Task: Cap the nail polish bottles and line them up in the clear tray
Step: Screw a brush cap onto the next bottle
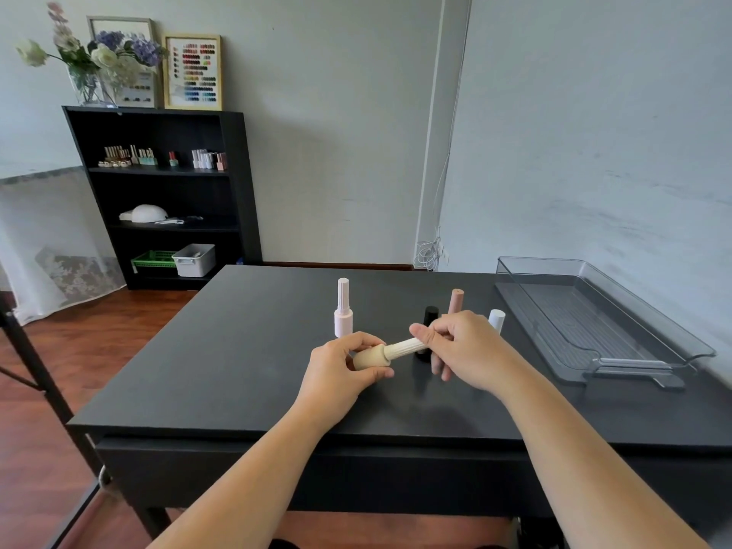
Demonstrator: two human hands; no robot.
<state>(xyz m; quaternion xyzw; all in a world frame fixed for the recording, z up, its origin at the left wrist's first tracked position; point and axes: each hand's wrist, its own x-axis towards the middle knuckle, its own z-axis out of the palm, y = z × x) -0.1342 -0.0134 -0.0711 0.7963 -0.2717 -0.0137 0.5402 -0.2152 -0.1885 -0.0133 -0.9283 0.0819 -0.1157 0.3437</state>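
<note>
I hold a beige nail polish bottle (pixel 370 357) sideways above the black table (pixel 222 358). My left hand (pixel 340 374) grips its round body. My right hand (pixel 461 348) is closed around its ribbed cream cap (pixel 404 346). A pale pink bottle (pixel 343 309) with a tall ribbed cap stands upright behind my left hand. Behind my right hand stand a black bottle (pixel 430 315), a dusty pink one (pixel 456 301) and a white one (pixel 496 319), each partly hidden by my fingers. The clear tray (pixel 673 334) lies at the table's right side with nothing in it.
A black shelf unit (pixel 237 184) stands against the far wall at left, holding small bottles, a white lamp and bins. The table's left edge drops to a wooden floor (pixel 79 350). A wall runs close along the tray's far side.
</note>
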